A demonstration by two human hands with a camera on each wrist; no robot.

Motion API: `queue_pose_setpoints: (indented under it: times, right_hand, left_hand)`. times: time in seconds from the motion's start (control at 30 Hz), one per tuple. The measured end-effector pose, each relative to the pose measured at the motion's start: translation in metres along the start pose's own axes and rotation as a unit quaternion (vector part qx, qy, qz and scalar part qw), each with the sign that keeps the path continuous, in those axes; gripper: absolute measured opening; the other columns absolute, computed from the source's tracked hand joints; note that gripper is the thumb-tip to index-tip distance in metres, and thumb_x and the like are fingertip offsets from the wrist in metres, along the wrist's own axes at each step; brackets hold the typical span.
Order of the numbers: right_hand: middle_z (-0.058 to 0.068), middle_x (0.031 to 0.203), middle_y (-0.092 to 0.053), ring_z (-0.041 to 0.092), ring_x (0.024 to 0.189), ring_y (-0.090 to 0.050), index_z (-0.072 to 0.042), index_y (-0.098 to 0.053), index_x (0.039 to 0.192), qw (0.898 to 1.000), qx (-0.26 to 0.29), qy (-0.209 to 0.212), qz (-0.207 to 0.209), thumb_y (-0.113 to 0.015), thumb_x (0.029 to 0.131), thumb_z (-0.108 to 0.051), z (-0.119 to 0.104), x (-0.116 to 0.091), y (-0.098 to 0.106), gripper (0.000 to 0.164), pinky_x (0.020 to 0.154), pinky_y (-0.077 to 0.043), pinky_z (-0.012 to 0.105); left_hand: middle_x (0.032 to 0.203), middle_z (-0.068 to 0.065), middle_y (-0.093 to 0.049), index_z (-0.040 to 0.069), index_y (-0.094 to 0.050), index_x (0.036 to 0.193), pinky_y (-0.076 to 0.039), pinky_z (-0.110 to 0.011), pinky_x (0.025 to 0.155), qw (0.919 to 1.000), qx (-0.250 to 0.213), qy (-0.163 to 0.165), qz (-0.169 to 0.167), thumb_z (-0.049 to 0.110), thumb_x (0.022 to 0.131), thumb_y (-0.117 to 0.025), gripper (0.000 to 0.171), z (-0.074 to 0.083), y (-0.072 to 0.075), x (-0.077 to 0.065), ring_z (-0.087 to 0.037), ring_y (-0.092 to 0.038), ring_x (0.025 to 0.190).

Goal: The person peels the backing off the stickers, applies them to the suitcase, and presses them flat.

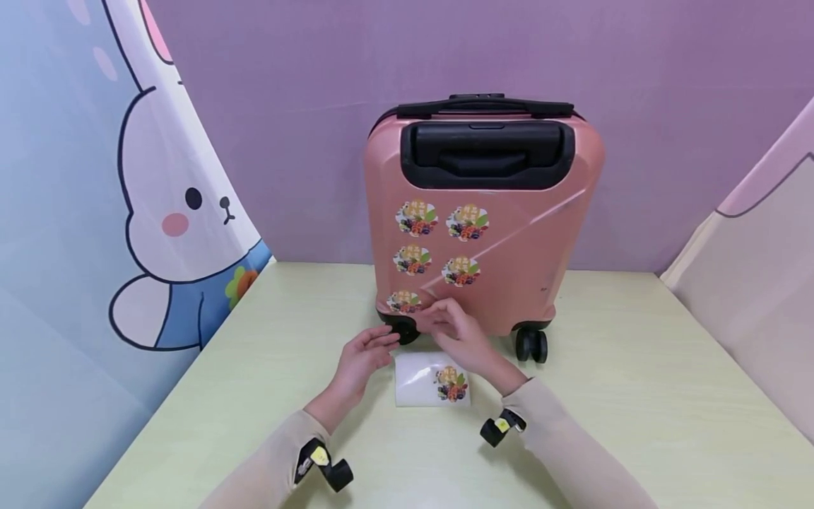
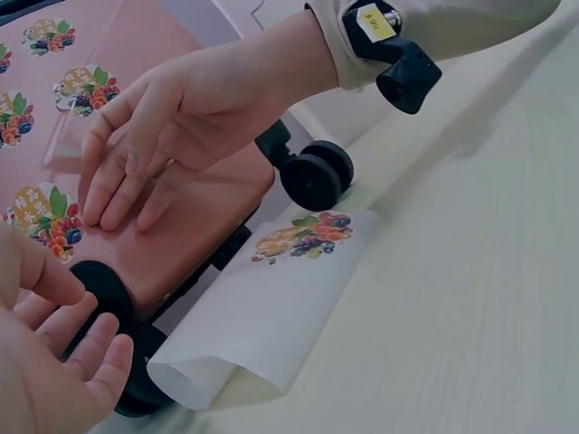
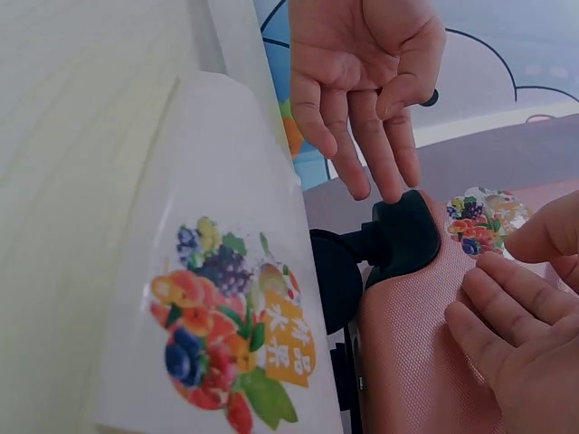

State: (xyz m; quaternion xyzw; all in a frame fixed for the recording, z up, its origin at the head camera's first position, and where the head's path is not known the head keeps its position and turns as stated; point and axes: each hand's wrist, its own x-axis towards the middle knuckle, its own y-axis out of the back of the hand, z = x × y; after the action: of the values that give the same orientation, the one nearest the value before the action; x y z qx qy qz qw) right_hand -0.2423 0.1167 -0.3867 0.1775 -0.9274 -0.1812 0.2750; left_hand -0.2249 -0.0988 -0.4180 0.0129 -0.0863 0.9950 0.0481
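A pink suitcase (image 1: 509, 261) stands upright with round fruit stickers on its lower left half. My right hand (image 1: 463, 336) is at its lower part, loosely bent fingers beside the lowest sticker (image 1: 403, 302). In the right wrist view, the thumb tip (image 3: 529, 242) lies at that sticker's (image 3: 475, 221) edge; whether it presses there I cannot tell. My left hand (image 1: 362, 360) hovers near the left black wheel (image 1: 405, 331), palm turned up, fingers relaxed and holding nothing. Between the hands, a white backing sheet (image 1: 413, 385) carries one fruit sticker (image 1: 451, 384).
The suitcase has a black recessed handle (image 1: 486, 155) and another black wheel pair (image 1: 531, 344) at right. Behind it hangs a purple backdrop (image 1: 286, 141), with a cartoon rabbit (image 1: 172, 184) at left. The pale table (image 1: 636, 396) lies beneath everything. The backing sheet curls up at one end.
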Motion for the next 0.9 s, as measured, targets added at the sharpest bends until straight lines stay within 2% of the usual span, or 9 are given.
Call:
queue_pose_setpoints:
  times: [0.3,0.43,0.6,0.7,0.77,0.9]
  right_hand:
    - [0.023,0.125,-0.059,0.039,0.118,-0.057,0.005,-0.047,0.121,1.000,-0.009,0.017,-0.001,-0.054,0.092,0.013,-0.002,-0.012,0.005,0.031,0.101,-0.047,0.050]
    - [0.022,0.125,-0.060,0.037,0.118,-0.058,0.003,-0.047,0.122,1.000,-0.026,0.012,-0.002,-0.056,0.092,0.012,-0.002,-0.018,0.009,0.032,0.100,-0.048,0.049]
    - [0.018,0.125,-0.061,0.034,0.118,-0.058,0.001,-0.049,0.122,0.999,-0.039,0.004,-0.016,-0.057,0.092,0.011,-0.003,-0.026,0.013,0.032,0.100,-0.049,0.045]
    - [0.019,0.124,-0.062,0.035,0.117,-0.059,0.001,-0.050,0.121,0.998,-0.046,0.016,-0.028,-0.057,0.091,0.012,-0.002,-0.031,0.015,0.032,0.099,-0.050,0.046]
    - [0.019,0.122,-0.062,0.035,0.116,-0.059,0.000,-0.050,0.120,0.998,-0.050,0.022,-0.033,-0.056,0.091,0.013,-0.001,-0.034,0.017,0.032,0.098,-0.050,0.049]
    - [0.017,0.121,-0.063,0.034,0.116,-0.060,-0.001,-0.051,0.119,0.998,-0.055,0.014,-0.038,-0.056,0.091,0.012,0.000,-0.040,0.021,0.031,0.098,-0.050,0.053]
  left_hand:
    - [0.132,-0.033,-0.055,-0.017,-0.046,0.136,-0.053,-0.025,0.087,0.9950,0.059,0.020,-0.079,-0.013,0.084,-0.055,0.054,-0.003,0.002,0.000,-0.042,-0.054,0.124]
    - [0.132,-0.033,-0.055,-0.018,-0.046,0.136,-0.053,-0.031,0.094,0.9880,0.097,0.013,-0.120,-0.011,0.085,-0.058,0.052,-0.004,0.002,0.002,-0.043,-0.055,0.124]
    - [0.132,-0.032,-0.056,-0.017,-0.049,0.134,-0.053,-0.036,0.094,0.9753,0.150,-0.008,-0.162,-0.012,0.084,-0.065,0.053,-0.004,0.000,0.005,-0.043,-0.056,0.122]
    - [0.131,-0.030,-0.057,-0.016,-0.052,0.132,-0.052,-0.040,0.097,0.9643,0.194,-0.046,-0.175,-0.011,0.082,-0.070,0.054,-0.006,-0.001,0.008,-0.042,-0.057,0.121]
    - [0.130,-0.028,-0.059,-0.014,-0.055,0.130,-0.051,-0.043,0.099,0.9538,0.229,-0.079,-0.178,-0.010,0.080,-0.074,0.054,-0.007,-0.002,0.009,-0.041,-0.057,0.121]
    - [0.130,-0.021,-0.062,-0.009,-0.060,0.127,-0.048,-0.049,0.101,0.9244,0.310,-0.140,-0.172,-0.007,0.075,-0.079,0.055,-0.009,-0.005,0.013,-0.037,-0.057,0.121]
